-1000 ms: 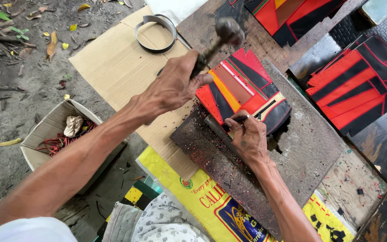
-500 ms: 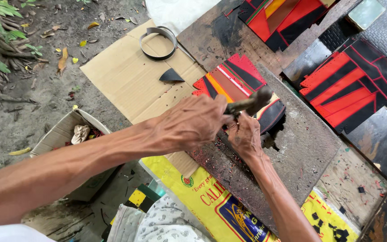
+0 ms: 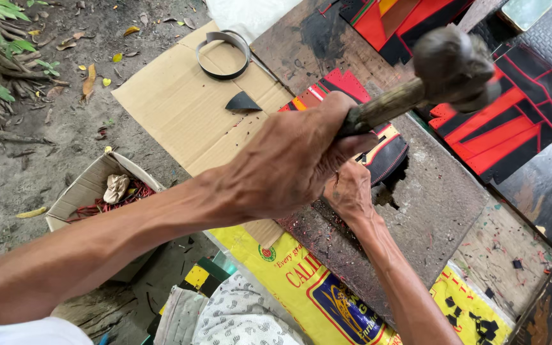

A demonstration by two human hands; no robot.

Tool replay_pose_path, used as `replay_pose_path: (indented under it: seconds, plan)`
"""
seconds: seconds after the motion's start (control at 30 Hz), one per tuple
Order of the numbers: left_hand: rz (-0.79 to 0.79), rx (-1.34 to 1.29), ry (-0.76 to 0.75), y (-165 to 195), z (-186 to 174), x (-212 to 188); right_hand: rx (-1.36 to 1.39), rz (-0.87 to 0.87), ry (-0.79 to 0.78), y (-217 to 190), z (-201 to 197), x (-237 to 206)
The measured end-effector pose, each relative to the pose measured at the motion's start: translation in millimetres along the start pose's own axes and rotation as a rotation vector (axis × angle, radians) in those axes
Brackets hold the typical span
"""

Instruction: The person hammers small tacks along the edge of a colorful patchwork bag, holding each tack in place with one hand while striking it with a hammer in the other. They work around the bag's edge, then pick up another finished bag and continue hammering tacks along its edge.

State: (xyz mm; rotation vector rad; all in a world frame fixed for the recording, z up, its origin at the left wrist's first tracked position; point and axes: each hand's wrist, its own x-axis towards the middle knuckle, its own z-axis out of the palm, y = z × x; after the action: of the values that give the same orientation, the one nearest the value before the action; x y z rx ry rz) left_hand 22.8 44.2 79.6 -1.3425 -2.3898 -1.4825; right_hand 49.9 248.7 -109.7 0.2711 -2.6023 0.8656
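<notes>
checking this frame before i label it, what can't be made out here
Head view:
- What the right hand holds: hidden behind the left hand.
- Hammer head: motion-blurred, shape unclear.
- Red and black stitched piece: mostly covered by both hands.
- Cardboard box contents: too small, partly behind the left forearm.

Bare dirt ground (image 3: pixel 27 166), fallen leaves (image 3: pixel 91 80), daylight

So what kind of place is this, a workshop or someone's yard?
Probably an informal outdoor workshop. The scarred wooden board lies low beside bare dirt and fallen leaves, red and black cut pieces lie around, and the left hand swings a hammer over one.
</notes>
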Motion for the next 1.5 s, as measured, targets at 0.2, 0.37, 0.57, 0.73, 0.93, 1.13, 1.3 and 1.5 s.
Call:
replay_pose_path:
  seconds: [0.2, 0.37, 0.57, 0.73, 0.93, 1.13, 1.3, 1.5]
  plan:
    - [-0.471, 0.319, -0.458, -28, 0, -10, 0.1, 0.138, -0.074, -14, -6, 4]
    - [-0.523, 0.309, -0.379, -65, 9, -36, 0.113, 0.053, 0.007, -23, -10, 2]
    - [-0.574, 0.345, -0.45, -92, 24, -50, 0.171, 0.223, 0.025, -20, -9, 6]
    - [-0.471, 0.338, -0.41, -101, 22, -52, 0.301, 0.294, -0.139, -6, -32, 9]
    - [-0.41, 0.287, -0.361, -104, 22, -52, 0.287, 0.316, -0.142, -11, -33, 4]
    - [-0.513, 0.287, -0.436, -107, 25, -52, 0.274, 0.252, -0.1, -12, -31, 1]
    - [-0.454, 0.36, -0.376, -105, 26, -53, 0.258, 0.251, -0.106, -13, -30, 2]
    - [-0.436, 0.348, -0.372, -106, 25, -55, 0.257, 0.259, -0.111, -17, -31, 4]
